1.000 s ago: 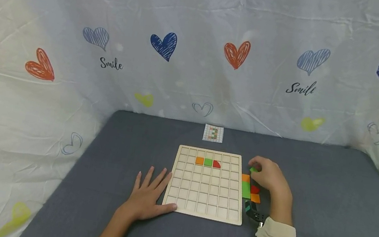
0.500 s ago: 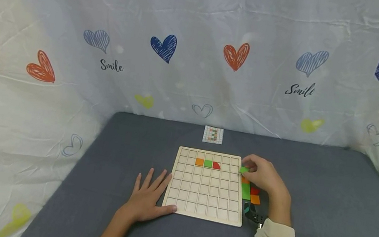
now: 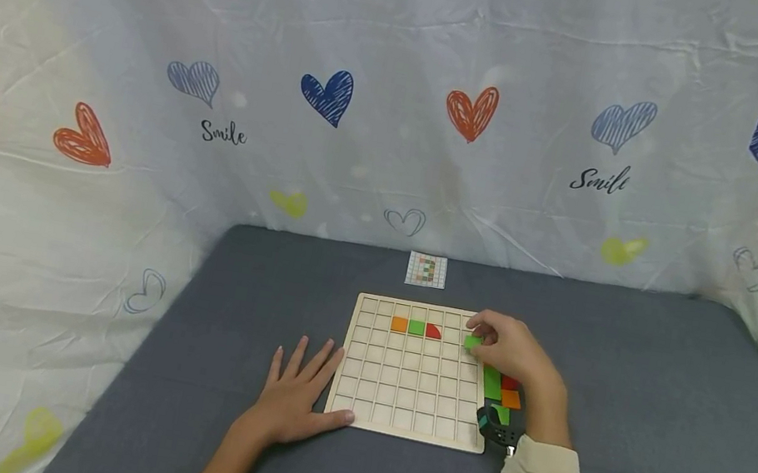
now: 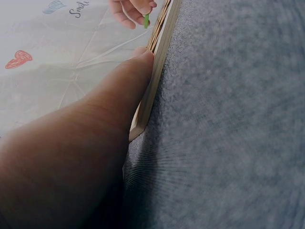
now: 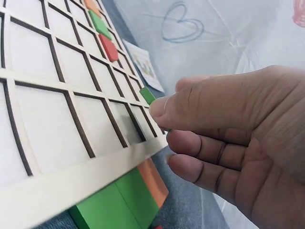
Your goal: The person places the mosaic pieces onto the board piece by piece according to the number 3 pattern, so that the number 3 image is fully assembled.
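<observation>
My right hand pinches a green square tile between thumb and fingers, over the right columns of a wooden grid board. In the right wrist view the held tile shows its thin edge just above the grid. An orange tile, a green tile and a red tile with a rounded corner sit side by side in the second row. With fingers spread, my left hand rests at the board's left edge, its thumb on the front-left corner.
Loose green tiles, a red piece and an orange tile lie right of the board, partly under my right arm. A small printed pattern card lies behind it. A white curtain with hearts hangs beyond the grey table.
My right hand has moved left with the green tile, from beside the board to over its right columns. A green piece near the wrist has come into sight. My left hand stays put.
</observation>
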Demonstrator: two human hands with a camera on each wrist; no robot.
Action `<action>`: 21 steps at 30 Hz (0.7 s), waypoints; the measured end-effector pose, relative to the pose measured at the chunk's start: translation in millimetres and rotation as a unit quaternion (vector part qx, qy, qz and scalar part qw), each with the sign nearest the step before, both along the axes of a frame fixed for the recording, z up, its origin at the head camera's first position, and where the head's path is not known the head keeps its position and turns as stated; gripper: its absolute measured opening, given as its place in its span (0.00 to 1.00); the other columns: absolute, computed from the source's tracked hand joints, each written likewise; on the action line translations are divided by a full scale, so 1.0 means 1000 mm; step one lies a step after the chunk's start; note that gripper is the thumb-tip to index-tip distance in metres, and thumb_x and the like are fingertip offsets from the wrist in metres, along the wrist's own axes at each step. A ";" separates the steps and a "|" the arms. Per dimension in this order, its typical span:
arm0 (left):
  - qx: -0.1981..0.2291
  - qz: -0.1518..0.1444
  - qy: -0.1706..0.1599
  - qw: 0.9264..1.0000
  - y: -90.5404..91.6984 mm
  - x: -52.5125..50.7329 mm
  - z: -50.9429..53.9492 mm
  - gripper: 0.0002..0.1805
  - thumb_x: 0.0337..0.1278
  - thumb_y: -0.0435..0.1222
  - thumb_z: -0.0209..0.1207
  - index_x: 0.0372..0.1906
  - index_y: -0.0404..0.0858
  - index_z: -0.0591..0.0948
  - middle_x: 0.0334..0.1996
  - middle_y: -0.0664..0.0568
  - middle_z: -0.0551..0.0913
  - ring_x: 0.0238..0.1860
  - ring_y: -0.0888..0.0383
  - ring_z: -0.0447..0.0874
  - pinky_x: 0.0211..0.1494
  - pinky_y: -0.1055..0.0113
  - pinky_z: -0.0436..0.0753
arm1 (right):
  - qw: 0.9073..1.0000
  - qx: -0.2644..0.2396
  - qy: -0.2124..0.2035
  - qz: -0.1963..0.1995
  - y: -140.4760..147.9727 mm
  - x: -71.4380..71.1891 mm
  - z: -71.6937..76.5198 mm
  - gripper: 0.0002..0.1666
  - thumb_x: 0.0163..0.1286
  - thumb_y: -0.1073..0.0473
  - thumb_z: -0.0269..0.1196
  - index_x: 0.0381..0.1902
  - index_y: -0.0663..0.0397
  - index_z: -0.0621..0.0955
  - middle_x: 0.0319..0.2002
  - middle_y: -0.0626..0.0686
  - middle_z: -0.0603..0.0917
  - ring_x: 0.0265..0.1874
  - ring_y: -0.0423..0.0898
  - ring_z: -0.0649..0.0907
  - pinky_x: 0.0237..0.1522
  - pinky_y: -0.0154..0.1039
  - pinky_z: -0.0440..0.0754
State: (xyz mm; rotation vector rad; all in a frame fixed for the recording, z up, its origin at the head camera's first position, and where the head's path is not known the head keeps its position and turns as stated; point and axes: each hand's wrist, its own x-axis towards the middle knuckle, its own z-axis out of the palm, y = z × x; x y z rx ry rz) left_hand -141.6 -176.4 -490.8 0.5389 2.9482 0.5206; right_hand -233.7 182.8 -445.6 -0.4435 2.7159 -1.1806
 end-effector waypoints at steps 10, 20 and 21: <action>0.008 -0.002 0.001 1.000 -0.001 0.000 -0.001 0.54 0.57 0.72 0.52 0.81 0.48 0.54 0.80 0.48 0.50 0.78 0.37 0.34 0.71 0.32 0.31 | 1.000 -0.006 -0.009 0.014 -0.011 0.000 0.001 0.18 0.62 0.70 0.67 0.51 0.59 0.83 0.39 0.54 0.82 0.36 0.49 0.77 0.37 0.44 0.78; -0.003 0.007 0.006 1.000 -0.002 -0.002 -0.010 0.56 0.54 0.76 0.49 0.82 0.52 0.51 0.80 0.53 0.47 0.79 0.41 0.31 0.72 0.35 0.29 | 0.999 0.009 0.007 0.037 -0.023 0.000 0.000 0.17 0.63 0.70 0.68 0.51 0.58 0.83 0.43 0.55 0.84 0.39 0.49 0.80 0.41 0.48 0.80; -0.002 0.006 0.008 1.000 -0.002 -0.002 -0.010 0.56 0.55 0.75 0.49 0.82 0.51 0.52 0.80 0.52 0.48 0.79 0.41 0.32 0.72 0.35 0.30 | 0.999 0.012 0.009 0.039 -0.024 -0.001 0.000 0.17 0.63 0.70 0.68 0.51 0.58 0.83 0.43 0.54 0.84 0.38 0.49 0.80 0.41 0.47 0.80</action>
